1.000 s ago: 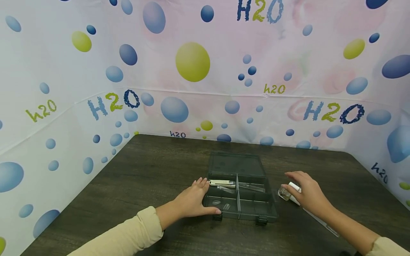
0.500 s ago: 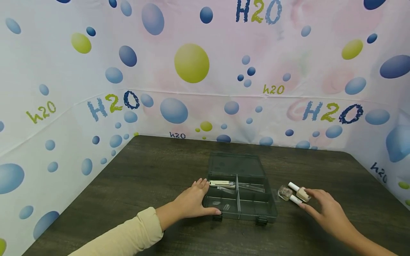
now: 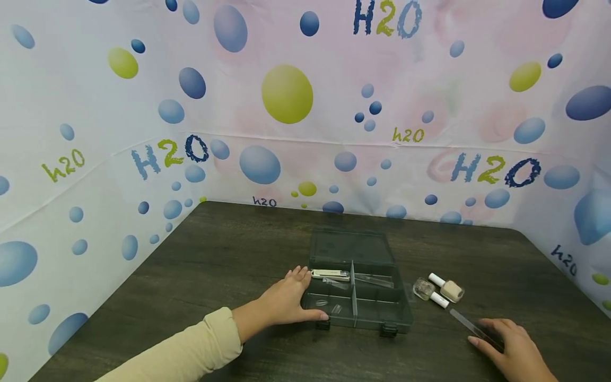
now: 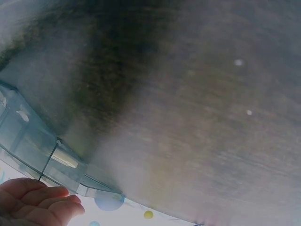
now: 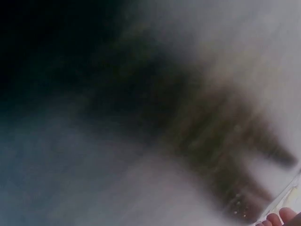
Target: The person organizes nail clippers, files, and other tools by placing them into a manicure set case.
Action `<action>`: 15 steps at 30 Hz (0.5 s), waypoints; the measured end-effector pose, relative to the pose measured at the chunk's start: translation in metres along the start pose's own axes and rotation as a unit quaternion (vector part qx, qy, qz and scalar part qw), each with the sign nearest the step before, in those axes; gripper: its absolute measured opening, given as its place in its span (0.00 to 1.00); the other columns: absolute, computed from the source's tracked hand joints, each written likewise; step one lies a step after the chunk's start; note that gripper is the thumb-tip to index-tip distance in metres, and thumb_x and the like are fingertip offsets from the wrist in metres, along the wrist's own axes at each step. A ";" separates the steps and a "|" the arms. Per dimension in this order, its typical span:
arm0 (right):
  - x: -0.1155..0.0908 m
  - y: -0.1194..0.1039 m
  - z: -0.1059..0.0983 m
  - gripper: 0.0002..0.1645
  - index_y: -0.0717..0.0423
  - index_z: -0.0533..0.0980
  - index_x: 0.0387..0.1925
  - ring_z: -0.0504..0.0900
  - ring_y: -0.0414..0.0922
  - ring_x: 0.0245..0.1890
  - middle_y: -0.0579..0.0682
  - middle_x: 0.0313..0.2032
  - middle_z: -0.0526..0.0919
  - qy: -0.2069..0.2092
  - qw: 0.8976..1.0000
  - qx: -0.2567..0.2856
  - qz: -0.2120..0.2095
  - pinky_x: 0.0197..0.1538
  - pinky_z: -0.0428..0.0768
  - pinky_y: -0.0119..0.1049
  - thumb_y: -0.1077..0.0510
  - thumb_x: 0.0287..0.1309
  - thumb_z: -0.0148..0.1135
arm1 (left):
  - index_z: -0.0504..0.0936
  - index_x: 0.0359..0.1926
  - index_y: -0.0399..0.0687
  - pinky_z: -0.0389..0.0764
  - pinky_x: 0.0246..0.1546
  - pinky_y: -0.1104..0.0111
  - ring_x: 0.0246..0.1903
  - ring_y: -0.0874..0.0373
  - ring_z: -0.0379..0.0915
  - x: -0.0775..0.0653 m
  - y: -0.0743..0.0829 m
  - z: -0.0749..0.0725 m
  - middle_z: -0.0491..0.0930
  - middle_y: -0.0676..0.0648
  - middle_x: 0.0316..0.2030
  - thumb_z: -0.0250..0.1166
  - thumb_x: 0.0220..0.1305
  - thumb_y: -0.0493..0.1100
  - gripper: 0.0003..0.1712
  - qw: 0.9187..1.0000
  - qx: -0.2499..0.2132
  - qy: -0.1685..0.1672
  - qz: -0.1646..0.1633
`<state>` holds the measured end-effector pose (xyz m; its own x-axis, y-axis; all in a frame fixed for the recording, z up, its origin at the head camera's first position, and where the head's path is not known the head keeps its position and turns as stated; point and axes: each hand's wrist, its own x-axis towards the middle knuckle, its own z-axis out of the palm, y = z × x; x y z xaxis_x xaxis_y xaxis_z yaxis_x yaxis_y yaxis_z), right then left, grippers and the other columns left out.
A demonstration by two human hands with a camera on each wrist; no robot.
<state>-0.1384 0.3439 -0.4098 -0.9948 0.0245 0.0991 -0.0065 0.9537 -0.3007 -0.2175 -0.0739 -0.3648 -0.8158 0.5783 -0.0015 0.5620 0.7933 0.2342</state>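
Note:
An open-lidded, smoky plastic divided box (image 3: 382, 323) sits on the table. My left hand (image 3: 281, 302) rests at its left side, fingers fairly straight and thumb along the front edge; its fingers (image 4: 40, 200) also appear in the left wrist view. A cream nail clipper (image 3: 330, 274) lies in the back left compartment, small clear nail tips (image 3: 337, 309) in the front left one. My right hand (image 3: 515, 350) hovers around a narrow translucent strip (image 3: 465, 322), thumb and fingers apart on either side of it. Whether they touch it is unclear. The right wrist view is mostly blurred.
Right of the box lie two nail polish bottles with white caps, one clear with specks (image 3: 423, 288) and one cream (image 3: 452, 291). Another clear strip (image 3: 374, 279) is in the back right compartment. A printed curtain (image 3: 334, 175) stands behind the dark table (image 3: 229, 239).
My right hand has moved from over the polish bottles toward the lower right, uncovering both bottles, and is now at the translucent strip. My left hand stays at the box.

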 end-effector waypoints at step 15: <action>0.002 0.000 -0.002 0.26 0.73 0.74 0.37 0.74 0.51 0.32 0.61 0.32 0.76 -0.029 0.997 0.032 0.062 0.38 0.70 0.49 0.50 0.54 0.65 | 0.60 0.66 0.32 0.59 0.67 0.53 0.68 0.42 0.52 0.000 0.001 0.000 0.58 0.34 0.67 0.60 0.52 0.71 0.55 1.000 0.002 -0.002 -0.001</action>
<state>-0.1397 0.3445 -0.4073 -0.9926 0.1216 0.0032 0.1119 0.9235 -0.3668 -0.2175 -0.0732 -0.3648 -0.8167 0.5771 -0.0059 0.5606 0.7957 0.2294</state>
